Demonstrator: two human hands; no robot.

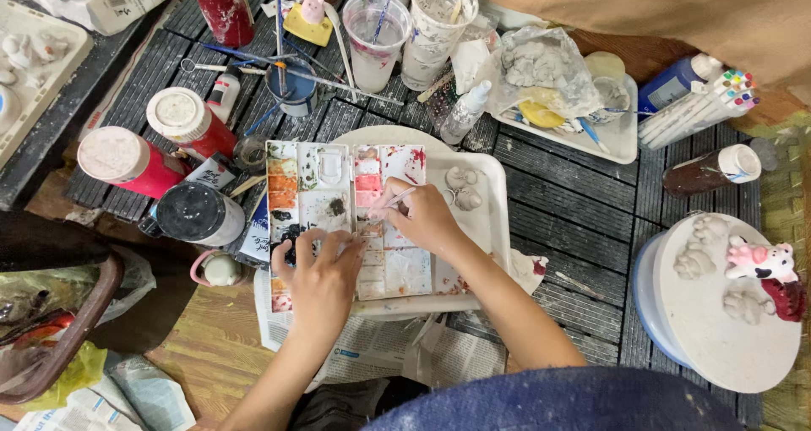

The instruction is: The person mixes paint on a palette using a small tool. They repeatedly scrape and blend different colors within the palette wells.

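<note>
1. The right hand (422, 215) is pinched around a thin paintbrush (395, 199), whose tip dips toward the pink wells of the paint palette (338, 220). The left hand (321, 270) lies flat with fingers spread on the palette's lower left part, pressing it down and grasping nothing.
2. The palette sits at the middle of the view on a white tray (490, 220), with its compartments stained orange, red, pink and dark.
3. Handling, as a judgement: the brush looks light, stiff and slim, best held near the ferrule for control. The palette seems a light, rigid plastic that would slide if not steadied, and wet paint makes its surface slippery, so its bare edges are the place to take hold.
4. At 3 o'clock of the right hand, small grey clay figures (463, 188) rest on the tray, likely fragile.
5. At 9 to 10 o'clock stand red paint bottles (127, 159) and a black-capped bottle (193, 213), close to the palette's left edge.
6. At 12 o'clock, clear plastic cups (376, 38) of cloudy water and a blue pot of brushes (287, 89) crowd the far side, and a reaching sleeve could tip them.
7. At 4 o'clock, well apart, a round white board (718, 330) carries a pink and white cow figure (760, 260).
</note>
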